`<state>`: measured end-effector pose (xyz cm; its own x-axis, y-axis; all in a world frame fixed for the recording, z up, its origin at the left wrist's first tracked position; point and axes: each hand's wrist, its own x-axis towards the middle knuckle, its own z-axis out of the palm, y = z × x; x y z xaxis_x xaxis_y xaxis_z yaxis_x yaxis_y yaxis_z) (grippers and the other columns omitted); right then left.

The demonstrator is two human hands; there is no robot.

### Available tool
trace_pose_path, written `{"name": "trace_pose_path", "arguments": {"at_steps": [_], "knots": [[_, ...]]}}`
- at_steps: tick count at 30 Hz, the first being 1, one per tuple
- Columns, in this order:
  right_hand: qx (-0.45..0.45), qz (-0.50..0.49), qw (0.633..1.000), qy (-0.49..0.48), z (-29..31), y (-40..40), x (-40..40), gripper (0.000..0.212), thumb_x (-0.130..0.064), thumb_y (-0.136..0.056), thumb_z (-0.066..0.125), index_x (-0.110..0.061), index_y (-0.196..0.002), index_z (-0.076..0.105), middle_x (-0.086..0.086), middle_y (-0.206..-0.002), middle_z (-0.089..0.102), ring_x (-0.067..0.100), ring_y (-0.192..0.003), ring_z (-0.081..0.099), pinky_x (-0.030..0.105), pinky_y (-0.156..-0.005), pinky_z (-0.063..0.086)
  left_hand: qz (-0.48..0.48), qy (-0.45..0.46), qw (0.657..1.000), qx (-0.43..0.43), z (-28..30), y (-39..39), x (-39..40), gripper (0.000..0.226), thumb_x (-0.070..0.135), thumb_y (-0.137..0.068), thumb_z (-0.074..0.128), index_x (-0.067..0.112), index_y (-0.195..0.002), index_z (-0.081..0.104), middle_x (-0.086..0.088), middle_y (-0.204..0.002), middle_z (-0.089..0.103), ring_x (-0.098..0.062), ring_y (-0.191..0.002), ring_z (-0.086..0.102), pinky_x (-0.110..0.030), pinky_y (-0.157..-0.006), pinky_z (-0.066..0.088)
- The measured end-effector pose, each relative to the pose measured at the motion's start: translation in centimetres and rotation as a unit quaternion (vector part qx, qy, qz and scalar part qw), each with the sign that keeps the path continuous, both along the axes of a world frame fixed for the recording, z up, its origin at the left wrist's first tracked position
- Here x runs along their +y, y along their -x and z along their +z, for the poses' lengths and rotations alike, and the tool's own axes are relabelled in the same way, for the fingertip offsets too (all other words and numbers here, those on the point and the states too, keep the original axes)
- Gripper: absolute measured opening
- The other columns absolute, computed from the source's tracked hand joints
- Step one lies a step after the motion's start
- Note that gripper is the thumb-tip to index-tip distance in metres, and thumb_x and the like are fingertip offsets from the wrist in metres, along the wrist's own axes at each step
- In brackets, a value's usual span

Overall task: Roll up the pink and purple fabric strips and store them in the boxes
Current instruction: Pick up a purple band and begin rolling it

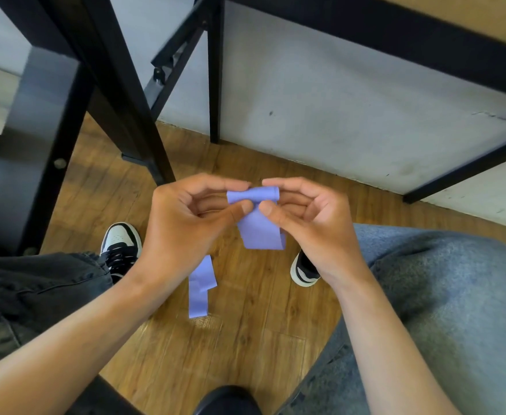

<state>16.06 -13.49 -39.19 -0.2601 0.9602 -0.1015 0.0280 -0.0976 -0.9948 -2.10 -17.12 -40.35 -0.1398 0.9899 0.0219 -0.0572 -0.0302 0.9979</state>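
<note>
hands are meeting in front of the person's knees, above the wooden floor (245, 339). left hand (185, 217) is coming in from the lower left with its forearm angled up toward the middle, fingers curled, thumb and forefinger pinching the left end of a small roll at the top of the purple strip (259, 226). right hand (311, 214) is mirroring it from the lower right, thumb pressing the front of the roll while the forefinger is arching over the top; the other fingers are folding in toward the palm. both thumbs are sitting close together at the centre of the roll. the strip is hanging down from the roll between the hands, and its loose tail is showing lower down, over the floor between the two sneakers (121, 247). knees in dark jeans (36, 283) and a grey trouser leg (443, 295) are framing the hands, with black furniture legs (131, 94) standing beyond against a pale wall (335, 115).
</note>
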Motion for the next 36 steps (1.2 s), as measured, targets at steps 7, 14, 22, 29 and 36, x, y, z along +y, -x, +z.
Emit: {"name": "trace_pose_path", "arguments": {"at_steps": [7, 14, 22, 29, 36], "knots": [[-0.016, 0.015, 0.999, -0.028, -0.3, -0.3, 0.0, 0.027, 0.005, -0.088, 0.074, -0.017, -0.103, 0.074, 0.003, -0.099, 0.078, 0.020, -0.092, 0.075, 0.032, -0.084, 0.060, 0.009, 0.019, 1.000, 0.000, 0.0, 0.0, 0.1, 0.023, 0.012, -0.084, 0.077, 0.008, -0.106, 0.075, -0.001, -0.097, 0.080, -0.019, -0.091, 0.077, -0.031, -0.078, 0.062], [-0.021, 0.005, 1.000, -0.006, -0.2, -0.2, 0.0, 0.023, -0.007, -0.086, 0.079, -0.013, -0.106, 0.073, 0.006, -0.093, 0.078, 0.016, -0.085, 0.075, 0.026, -0.078, 0.058, -0.028, -0.008, 1.000, -0.005, 0.2, 0.3, 0.2, 0.032, -0.001, -0.080, 0.078, 0.005, -0.111, 0.072, -0.004, -0.105, 0.078, -0.020, -0.100, 0.075, -0.030, -0.083, 0.061], [-0.020, 0.011, 0.999, -0.044, 0.0, -0.5, -0.1, 0.029, 0.008, -0.086, 0.074, -0.017, -0.101, 0.072, 0.002, -0.103, 0.077, 0.023, -0.093, 0.075, 0.039, -0.084, 0.061, -0.019, 0.031, 0.999, -0.021, 0.6, -0.1, 0.4, 0.026, 0.013, -0.080, 0.077, 0.012, -0.106, 0.075, -0.002, -0.097, 0.080, -0.020, -0.092, 0.077, -0.031, -0.078, 0.063], [-0.009, -0.009, 0.999, -0.034, 0.8, -1.1, -0.4, 0.021, -0.004, -0.087, 0.077, -0.018, -0.103, 0.075, 0.006, -0.099, 0.079, 0.028, -0.091, 0.076, 0.043, -0.085, 0.061, -0.071, -0.011, 0.997, -0.007, 1.4, -0.4, 0.1, 0.031, -0.004, -0.082, 0.076, 0.009, -0.110, 0.072, -0.002, -0.109, 0.078, -0.020, -0.102, 0.075, -0.025, -0.080, 0.060], [0.011, -0.002, 0.996, -0.086, 2.8, -3.1, -1.3, 0.025, 0.004, -0.079, 0.081, -0.010, -0.099, 0.075, 0.004, -0.104, 0.078, 0.023, -0.098, 0.076, 0.034, -0.085, 0.061, -0.085, -0.028, 0.996, 0.009, 3.7, -1.6, -0.2, 0.027, 0.010, -0.081, 0.077, 0.012, -0.107, 0.073, 0.001, -0.097, 0.079, -0.017, -0.092, 0.077, -0.022, -0.078, 0.060]]}}
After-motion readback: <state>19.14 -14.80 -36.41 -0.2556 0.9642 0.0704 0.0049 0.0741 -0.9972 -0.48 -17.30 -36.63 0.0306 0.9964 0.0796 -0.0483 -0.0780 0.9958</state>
